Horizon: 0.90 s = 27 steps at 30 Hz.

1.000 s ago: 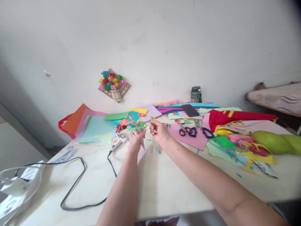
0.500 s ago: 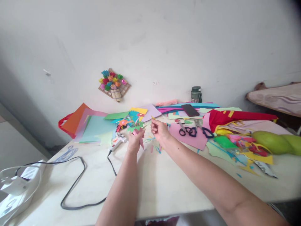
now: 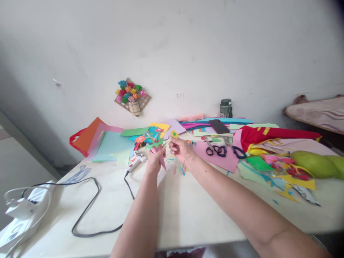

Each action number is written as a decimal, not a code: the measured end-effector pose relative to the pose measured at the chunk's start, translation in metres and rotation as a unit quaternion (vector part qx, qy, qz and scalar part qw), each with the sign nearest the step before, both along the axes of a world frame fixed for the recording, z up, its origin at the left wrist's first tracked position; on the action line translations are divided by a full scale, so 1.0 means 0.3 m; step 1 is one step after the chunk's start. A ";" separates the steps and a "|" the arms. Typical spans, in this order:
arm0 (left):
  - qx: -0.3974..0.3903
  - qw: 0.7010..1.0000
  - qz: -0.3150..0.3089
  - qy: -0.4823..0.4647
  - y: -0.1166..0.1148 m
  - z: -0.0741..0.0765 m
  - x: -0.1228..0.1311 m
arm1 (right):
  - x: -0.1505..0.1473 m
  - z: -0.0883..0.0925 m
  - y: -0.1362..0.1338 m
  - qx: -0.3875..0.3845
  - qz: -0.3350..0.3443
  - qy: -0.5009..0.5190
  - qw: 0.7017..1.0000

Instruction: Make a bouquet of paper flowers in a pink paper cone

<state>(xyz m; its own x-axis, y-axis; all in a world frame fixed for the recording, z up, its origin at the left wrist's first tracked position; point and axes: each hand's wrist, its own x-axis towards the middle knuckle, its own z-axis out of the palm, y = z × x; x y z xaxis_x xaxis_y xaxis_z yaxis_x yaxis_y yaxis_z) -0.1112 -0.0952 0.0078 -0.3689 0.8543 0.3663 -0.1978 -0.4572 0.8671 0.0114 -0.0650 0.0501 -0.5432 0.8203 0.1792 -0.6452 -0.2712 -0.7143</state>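
Observation:
My left hand (image 3: 154, 162) is closed around a pink paper cone (image 3: 161, 160), whose pointed end sticks out below the fingers. Green paper leaves (image 3: 155, 144) and several paper flowers (image 3: 141, 139) on stems rise from the cone's mouth. In a pinch, my right hand (image 3: 180, 148) holds a small yellow paper flower (image 3: 174, 134) with a green centre, raised to the right of the cone. The two hands are close together but apart. A white glue gun (image 3: 135, 162) lies just left of my left hand.
Scissors (image 3: 215, 148) rest on pink paper to the right, near a phone (image 3: 218, 126). Colourful scraps (image 3: 285, 170) cover the right side. Stacked coloured sheets (image 3: 110, 145) lie at left. A black cord (image 3: 88, 234) loops across the front left beside a power strip (image 3: 29, 211).
The yellow flower in my right hand has turned, so its face and green centre now show. The cone in my left hand has tilted slightly. The view has shifted a little.

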 end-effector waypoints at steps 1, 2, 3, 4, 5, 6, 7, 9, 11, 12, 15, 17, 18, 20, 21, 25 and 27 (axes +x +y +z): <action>-0.007 1.000 -0.008 -0.010 -0.002 0.002 0.001 | 0.001 -0.005 0.001 0.029 0.007 -0.009 0.999; -0.015 1.000 -0.013 -0.018 -0.004 0.003 0.001 | 0.002 -0.011 0.004 0.057 0.011 -0.021 0.998; -0.022 0.999 -0.018 -0.026 -0.006 0.004 0.001 | 0.004 -0.017 0.009 0.081 0.011 -0.035 0.996; -0.027 0.999 -0.022 -0.031 -0.007 0.005 0.001 | 0.006 -0.024 0.015 0.102 0.007 -0.050 0.993; -0.031 0.999 -0.028 -0.034 -0.008 0.005 0.001 | 0.009 -0.030 0.022 0.122 0.001 -0.064 0.990; -0.034 0.998 -0.035 -0.036 -0.010 0.004 0.001 | 0.012 -0.036 0.031 0.143 -0.005 -0.076 0.987; -0.038 0.998 -0.042 -0.037 -0.011 0.004 0.001 | 0.016 -0.040 0.040 0.167 -0.010 -0.088 0.982; -0.047 0.997 -0.057 -0.038 -0.014 0.003 0.002 | 0.024 -0.046 0.057 0.215 -0.018 -0.112 0.970; -0.053 0.995 -0.073 -0.034 -0.016 0.001 0.002 | 0.031 -0.048 0.068 0.252 -0.028 -0.132 0.958; -0.053 0.995 -0.080 -0.033 -0.016 0.001 0.002 | 0.034 -0.047 0.072 0.263 -0.035 -0.139 0.954; -0.047 0.994 -0.093 -0.034 -0.016 -0.001 0.002 | 0.041 -0.043 0.075 0.273 -0.068 -0.146 0.948; -0.045 0.994 -0.095 -0.041 -0.017 0.000 0.002 | 0.046 -0.041 0.076 0.280 -0.086 -0.150 0.944; -0.044 0.993 -0.096 -0.045 -0.017 0.002 0.003 | 0.049 -0.041 0.078 0.286 -0.088 -0.152 0.942; -0.046 0.993 -0.098 -0.054 -0.020 0.004 0.003 | 0.059 -0.040 0.084 0.298 -0.091 -0.155 0.937; -0.049 0.992 -0.101 -0.058 -0.021 0.005 0.002 | 0.065 -0.039 0.088 0.304 -0.099 -0.156 0.934; -0.056 0.991 -0.101 -0.063 -0.021 0.006 -0.004 | 0.099 -0.021 0.106 0.396 -0.216 -0.181 0.874; -0.059 0.991 -0.099 -0.064 -0.020 0.006 -0.008 | 0.116 -0.003 0.110 0.505 -0.301 -0.213 0.781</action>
